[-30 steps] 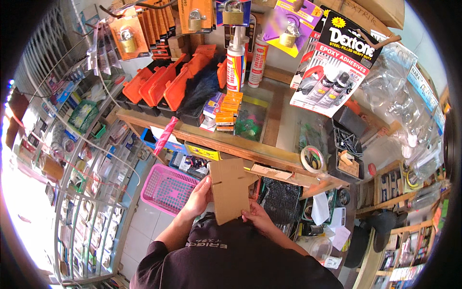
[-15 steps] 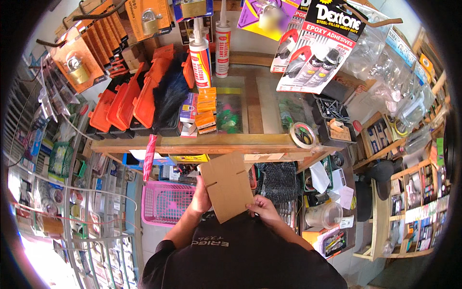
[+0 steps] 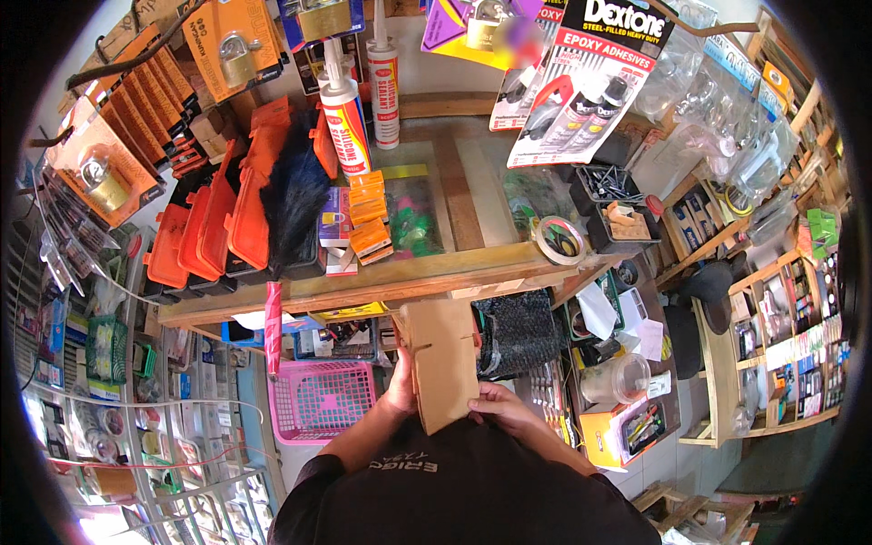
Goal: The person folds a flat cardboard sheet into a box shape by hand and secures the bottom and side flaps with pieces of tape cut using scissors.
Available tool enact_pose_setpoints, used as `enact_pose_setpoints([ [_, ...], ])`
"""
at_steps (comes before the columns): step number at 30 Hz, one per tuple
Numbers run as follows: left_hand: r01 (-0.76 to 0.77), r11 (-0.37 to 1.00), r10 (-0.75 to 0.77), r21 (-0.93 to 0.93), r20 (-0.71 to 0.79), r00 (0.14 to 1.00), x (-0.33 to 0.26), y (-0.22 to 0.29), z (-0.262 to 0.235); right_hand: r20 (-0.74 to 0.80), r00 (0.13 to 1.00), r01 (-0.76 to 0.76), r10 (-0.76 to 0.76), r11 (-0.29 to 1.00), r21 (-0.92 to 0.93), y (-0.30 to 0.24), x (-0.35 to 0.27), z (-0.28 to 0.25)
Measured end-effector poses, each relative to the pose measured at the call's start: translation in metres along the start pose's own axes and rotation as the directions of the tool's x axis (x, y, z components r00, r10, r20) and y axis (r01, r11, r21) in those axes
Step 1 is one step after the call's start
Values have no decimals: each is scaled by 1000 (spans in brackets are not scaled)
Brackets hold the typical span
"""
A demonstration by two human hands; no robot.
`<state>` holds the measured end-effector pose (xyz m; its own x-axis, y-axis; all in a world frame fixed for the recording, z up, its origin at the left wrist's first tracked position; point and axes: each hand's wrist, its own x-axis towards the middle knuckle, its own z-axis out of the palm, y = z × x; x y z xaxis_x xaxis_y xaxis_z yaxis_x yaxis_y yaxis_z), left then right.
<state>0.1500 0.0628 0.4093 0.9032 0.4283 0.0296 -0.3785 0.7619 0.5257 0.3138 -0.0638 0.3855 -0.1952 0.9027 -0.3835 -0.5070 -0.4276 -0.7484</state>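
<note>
In front of my chest I hold a flat brown piece of cardboard (image 3: pixel 444 363) between both hands, its upper end close to the wooden counter edge. Short dark slits show near its left and right sides, and a narrow second face or fold runs along its left side. My left hand (image 3: pixel 401 386) grips that left side, with most of its fingers hidden behind the board. At the lower right corner, the thumb and fingers of my right hand (image 3: pixel 500 405) pinch the cardboard.
Ahead is a glass-topped wooden counter (image 3: pixel 345 280) with orange-lidded boxes (image 3: pixel 247 218), sealant tubes (image 3: pixel 345 127) and a tape roll (image 3: pixel 559 241). A pink basket (image 3: pixel 320 400) sits lower left. Carded padlocks and adhesive packs hang above. A clear plastic jar (image 3: pixel 627 377) stands to the right.
The cardboard has turned more upright and a narrow face along its left side now shows. Both hands still hold it. The whole view has tilted and shifted slightly.
</note>
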Motion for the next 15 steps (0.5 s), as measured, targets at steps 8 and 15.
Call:
enact_pose_setpoints([
  [8, 37, 999, -43, -38, -173, 984, 3, 6, -6, 12, 997, -81, 81, 993, 87, 0, 1, 1],
  [15, -44, 986, 93, 159, -322, 942, -4, 8, -10, -289, 957, -42, -18, 979, -199, 25, 3, -56],
])
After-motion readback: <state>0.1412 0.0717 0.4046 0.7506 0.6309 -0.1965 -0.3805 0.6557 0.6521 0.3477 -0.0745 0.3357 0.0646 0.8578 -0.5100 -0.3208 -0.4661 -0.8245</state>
